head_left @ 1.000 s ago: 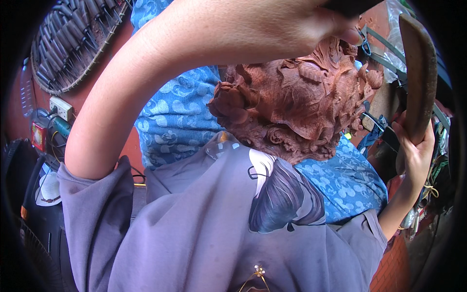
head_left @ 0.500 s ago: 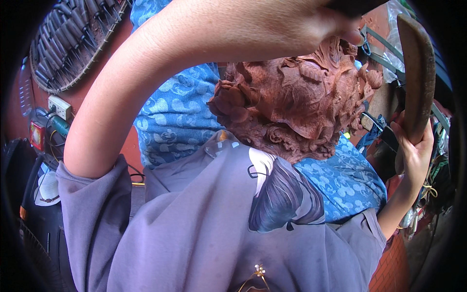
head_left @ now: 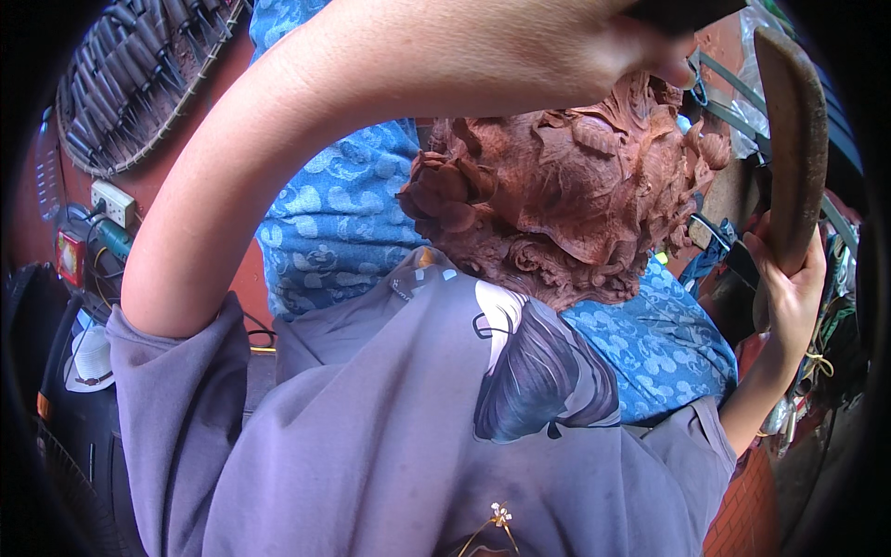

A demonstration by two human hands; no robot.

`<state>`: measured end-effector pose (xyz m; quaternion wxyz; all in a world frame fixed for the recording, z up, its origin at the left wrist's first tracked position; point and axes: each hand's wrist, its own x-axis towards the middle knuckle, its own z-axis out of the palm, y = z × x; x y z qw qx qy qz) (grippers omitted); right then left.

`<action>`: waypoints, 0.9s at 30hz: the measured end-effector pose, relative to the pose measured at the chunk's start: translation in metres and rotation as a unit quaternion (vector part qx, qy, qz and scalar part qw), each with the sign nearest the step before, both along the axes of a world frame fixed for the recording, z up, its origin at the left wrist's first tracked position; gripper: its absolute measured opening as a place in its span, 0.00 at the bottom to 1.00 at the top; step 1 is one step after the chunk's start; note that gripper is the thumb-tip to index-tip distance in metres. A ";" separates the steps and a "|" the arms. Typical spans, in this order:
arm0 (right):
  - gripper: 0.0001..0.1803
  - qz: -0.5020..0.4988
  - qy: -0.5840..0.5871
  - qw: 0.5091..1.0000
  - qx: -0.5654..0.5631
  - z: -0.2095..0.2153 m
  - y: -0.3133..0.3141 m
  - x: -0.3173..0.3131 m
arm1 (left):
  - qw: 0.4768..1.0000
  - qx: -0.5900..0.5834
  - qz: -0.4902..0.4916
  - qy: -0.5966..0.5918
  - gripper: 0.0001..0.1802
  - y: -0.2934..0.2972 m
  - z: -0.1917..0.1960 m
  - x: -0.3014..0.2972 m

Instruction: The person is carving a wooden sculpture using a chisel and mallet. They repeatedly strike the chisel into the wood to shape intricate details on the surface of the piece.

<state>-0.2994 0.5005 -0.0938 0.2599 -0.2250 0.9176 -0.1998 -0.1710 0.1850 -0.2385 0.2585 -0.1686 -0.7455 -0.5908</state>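
One reddish-brown wood carving (head_left: 575, 195) with deep curled leaves on blue patterned cloth (head_left: 343, 223), left hand (head_left: 594, 46) closed on perhaps a dark tool, right hand (head_left: 787, 278) gripping curved wooden mallet (head_left: 791, 139).

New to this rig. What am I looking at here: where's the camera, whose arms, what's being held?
There is no machine here: a person works with bare hands, and the single picture comes from a wide fisheye camera on their head, looking down, so edges bend.

The left hand reaches across the top and grips a dark tool handle; its tip is out of sight. The right hand holds a curved wooden mallet upright.

Between them sits a reddish-brown carved wood piece with leaf and flower shapes, resting on blue patterned cloth over the lap. The grey shirt fills the foreground. At upper left, a flat woven basket holds many carving tools.
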 end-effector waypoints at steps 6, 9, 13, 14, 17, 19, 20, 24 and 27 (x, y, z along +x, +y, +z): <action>0.32 -0.008 -0.002 1.000 -0.002 0.000 0.000 0.000 | 0.997 0.041 -0.044 -0.053 0.17 -0.008 0.004 0.006; 0.32 -0.004 -0.003 1.000 0.003 0.000 0.000 0.000 | 0.998 0.028 -0.003 -0.059 0.16 0.001 0.007 0.010; 0.32 -0.022 0.002 1.000 0.001 -0.001 0.001 0.002 | 1.000 -0.024 0.009 -0.018 0.16 0.000 0.000 0.003; 0.33 -0.009 0.001 1.000 -0.003 -0.001 0.001 0.002 | 1.000 -0.027 0.004 -0.010 0.16 -0.002 -0.003 0.001; 0.33 0.001 -0.003 1.000 0.007 -0.001 0.000 0.001 | 1.000 -0.020 0.001 0.000 0.16 -0.003 -0.007 0.000; 0.34 -0.007 0.001 1.000 0.013 -0.001 -0.001 0.001 | 1.000 -0.022 0.005 -0.004 0.16 -0.003 -0.005 0.000; 0.34 -0.003 -0.001 1.000 0.014 -0.001 -0.001 0.001 | 1.000 -0.021 0.006 -0.007 0.16 -0.003 -0.002 0.001; 0.34 -0.019 -0.007 1.000 0.013 -0.001 -0.004 0.004 | 0.996 -0.035 0.009 -0.076 0.15 -0.003 0.014 0.012; 0.27 -0.022 -0.014 1.000 -0.006 0.002 -0.006 0.005 | 0.996 0.003 0.016 -0.088 0.15 -0.002 0.023 0.017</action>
